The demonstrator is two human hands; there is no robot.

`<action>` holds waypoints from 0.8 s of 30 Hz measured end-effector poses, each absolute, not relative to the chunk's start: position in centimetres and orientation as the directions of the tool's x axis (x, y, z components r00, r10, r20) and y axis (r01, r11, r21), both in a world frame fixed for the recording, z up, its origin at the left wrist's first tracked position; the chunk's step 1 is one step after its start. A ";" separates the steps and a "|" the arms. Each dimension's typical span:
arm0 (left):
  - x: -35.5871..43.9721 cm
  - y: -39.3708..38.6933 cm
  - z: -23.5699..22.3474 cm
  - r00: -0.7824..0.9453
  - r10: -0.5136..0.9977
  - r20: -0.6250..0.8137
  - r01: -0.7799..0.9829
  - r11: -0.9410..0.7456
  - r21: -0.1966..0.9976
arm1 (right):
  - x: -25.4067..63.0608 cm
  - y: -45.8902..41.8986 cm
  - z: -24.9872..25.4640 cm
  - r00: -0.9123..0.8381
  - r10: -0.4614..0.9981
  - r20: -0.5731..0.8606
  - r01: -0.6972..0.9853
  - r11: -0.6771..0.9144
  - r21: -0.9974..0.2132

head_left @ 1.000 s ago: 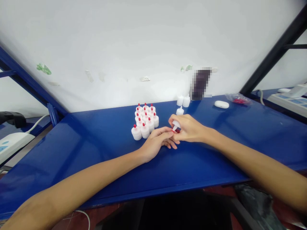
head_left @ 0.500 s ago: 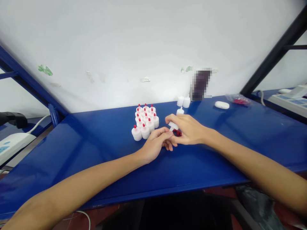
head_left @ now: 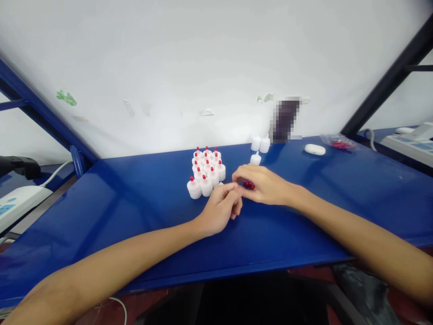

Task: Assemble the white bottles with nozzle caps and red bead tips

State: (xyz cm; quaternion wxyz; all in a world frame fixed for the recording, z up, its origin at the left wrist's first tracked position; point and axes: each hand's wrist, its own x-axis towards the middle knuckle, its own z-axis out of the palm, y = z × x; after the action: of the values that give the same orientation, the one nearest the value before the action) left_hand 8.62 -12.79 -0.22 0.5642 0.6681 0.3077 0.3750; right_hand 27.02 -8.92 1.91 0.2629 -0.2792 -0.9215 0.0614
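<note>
My left hand (head_left: pixel 219 208) is closed, its thumb and fingers curled at the front of the bottle group. A sliver of a white dropper bottle (head_left: pixel 221 183) shows behind its knuckles; the rest is hidden. My right hand (head_left: pixel 262 183) arches in from the right, fingers curled, its tips meeting my left fingertips. Whatever lies between those tips is too small to make out. Several small red caps (head_left: pixel 249 185) show through the gap under my right hand. Left of the hands stand several white dropper bottles with red caps (head_left: pixel 205 184), upright in a tight group.
Beyond my right hand stand three uncapped white bottles (head_left: pixel 255 159). A white oval case (head_left: pixel 315 149) and a clear bag of red caps (head_left: pixel 340 142) lie farther right on the blue table (head_left: pixel 152 194). The wall rises behind; power strips (head_left: pixel 20 203) sit at both sides.
The white bottle has left my right hand's grasp, and a piece of white now shows behind my left hand. My left fingers have curled in, while my right hand has lowered its fingers slightly.
</note>
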 end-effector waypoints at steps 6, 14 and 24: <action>8.1 -15.0 -0.4 0.871 0.270 0.410 -0.065 -0.764 0.642 | 26.9 -8.6 1.8 -0.674 0.652 0.347 0.636 0.751 -0.176; 8.8 -15.4 -0.9 0.879 0.089 0.469 -0.137 -0.894 0.427 | 26.2 -10.0 2.3 -0.746 0.591 0.306 0.567 0.805 -0.174; 8.8 -15.3 -1.4 0.825 0.060 0.562 -0.159 -0.930 0.332 | 25.4 -10.4 2.2 -0.812 0.536 0.229 0.514 0.844 -0.151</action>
State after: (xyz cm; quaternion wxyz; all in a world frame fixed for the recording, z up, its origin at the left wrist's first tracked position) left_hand 8.78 -15.25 -1.38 0.1854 0.9371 -0.0265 0.2947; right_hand 25.42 -10.43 2.22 0.1325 -0.2761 -0.9511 0.0412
